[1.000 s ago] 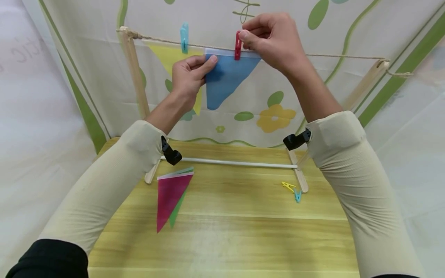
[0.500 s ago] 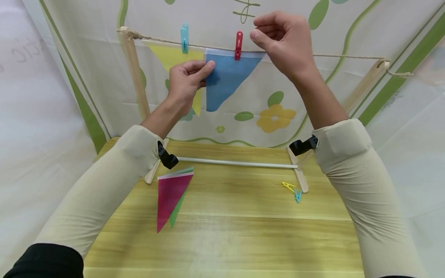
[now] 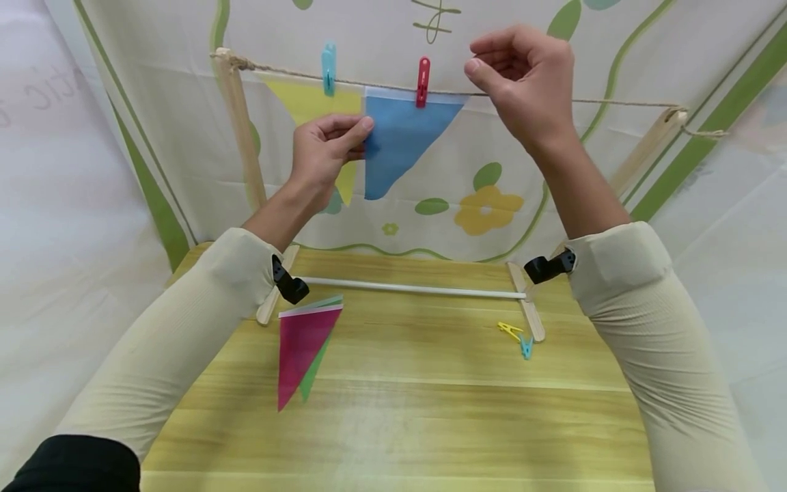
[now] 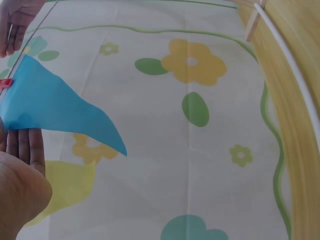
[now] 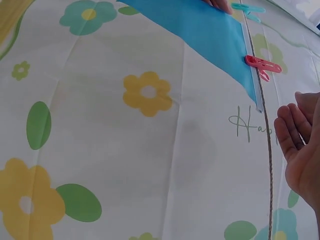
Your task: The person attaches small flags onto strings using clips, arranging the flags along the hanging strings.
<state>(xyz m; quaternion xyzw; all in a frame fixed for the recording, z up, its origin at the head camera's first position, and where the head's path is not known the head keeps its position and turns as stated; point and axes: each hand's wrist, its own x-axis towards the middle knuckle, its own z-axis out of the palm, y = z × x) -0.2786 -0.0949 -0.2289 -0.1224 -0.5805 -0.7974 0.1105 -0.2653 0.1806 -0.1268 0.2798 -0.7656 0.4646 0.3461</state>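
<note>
A blue pennant [image 3: 408,140] with a pale top strip hangs from the twine [image 3: 522,98], clipped by a red clothespin [image 3: 423,82]. At the pennant's left edge is my left hand [image 3: 320,154], its thumb tip just overlapping the edge. In the left wrist view the fingers [image 4: 36,147] of that hand run straight up to the blue fabric. To its left hangs a yellow pennant [image 3: 307,99] under a light blue clothespin [image 3: 328,68], partly hidden by the hand. My right hand [image 3: 531,82] is raised to the right of the red clothespin, fingers loosely bent, holding nothing.
Wooden posts [image 3: 238,130] hold the twine, and a white rod [image 3: 412,290] joins their feet. On the wooden table [image 3: 418,424] lie a magenta pennant [image 3: 302,348] over a green one [image 3: 315,369], plus a yellow clothespin [image 3: 509,331] and a blue clothespin [image 3: 526,347].
My right hand has let go of the red clothespin and moved right. My left hand has shifted left and slightly down along the pennant's edge; the pennant stays hanging.
</note>
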